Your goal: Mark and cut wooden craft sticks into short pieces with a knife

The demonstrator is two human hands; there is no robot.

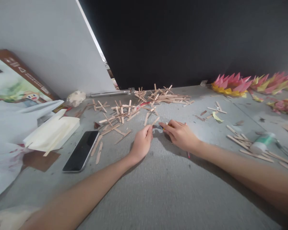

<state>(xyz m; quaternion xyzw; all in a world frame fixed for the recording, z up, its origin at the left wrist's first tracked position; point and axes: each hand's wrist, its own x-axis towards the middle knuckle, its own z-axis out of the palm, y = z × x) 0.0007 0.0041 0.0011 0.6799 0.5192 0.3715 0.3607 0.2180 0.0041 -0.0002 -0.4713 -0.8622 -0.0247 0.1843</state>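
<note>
My left hand is closed in a pinch, and a short wooden craft stick sticks out at its fingertips. Opposite it, my right hand is wrapped around a cutter knife, with the index finger stretched along it. The knife's metal blade points left, close to the left fingertips; most of its handle is hidden under the fingers. Just beyond both hands, a spread of wooden craft sticks lies on the grey surface, several joined into crosses. Whether blade and stick touch, I cannot tell.
A phone lies to the left, near a cream paper tray and a plastic bag. Pink and yellow folded-paper pieces sit at the back right. Further right are a green-and-white bottle and loose sticks. A dark panel stands behind.
</note>
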